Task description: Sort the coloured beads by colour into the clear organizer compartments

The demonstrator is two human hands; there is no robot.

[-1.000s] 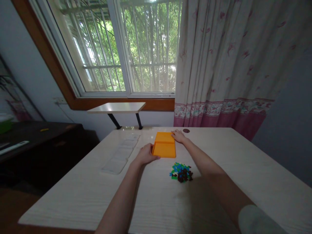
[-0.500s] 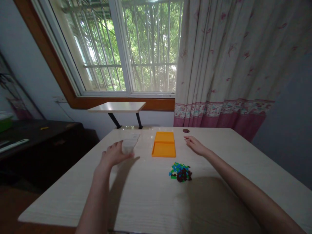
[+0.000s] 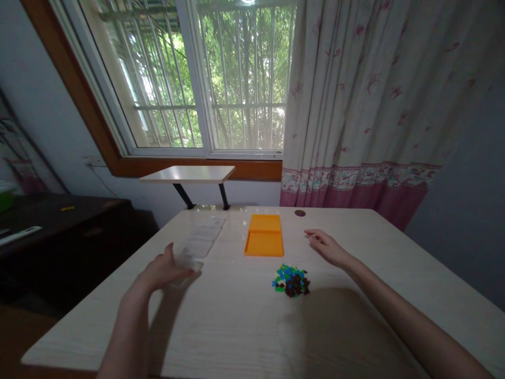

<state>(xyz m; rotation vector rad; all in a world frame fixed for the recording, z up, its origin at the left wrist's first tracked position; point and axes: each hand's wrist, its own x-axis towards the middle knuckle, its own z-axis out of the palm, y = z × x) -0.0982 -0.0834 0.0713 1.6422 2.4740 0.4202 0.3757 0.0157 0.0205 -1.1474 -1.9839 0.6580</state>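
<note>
The person's left hand is at the near end of a clear plastic, flat rectangular case. Its thumb stretches to the right along the case's near end, and one finger lifts upward, away from the thumb. The hand is slightly blurred, so whether its grip is closed on the case or only rests against it cannot be told. The left forearm slants up from the bottom edge, bending at the wrist toward the case. The right hand is well apart on the other side, its grip loosely open, the fingers reaching left and softly bent; the right forearm runs diagonally from the lower right corner. Between the hands lies a bright orange, shallow rectangular plastic tray with a ridge across its middle. Just nearer to the viewer is a small heap of blue, green and dark brown pieces. All of these are on a pale, wood-grained bench. At its far edge stands a raised white shelf on black legs, before a barred window and a cream floral curtain.
</note>
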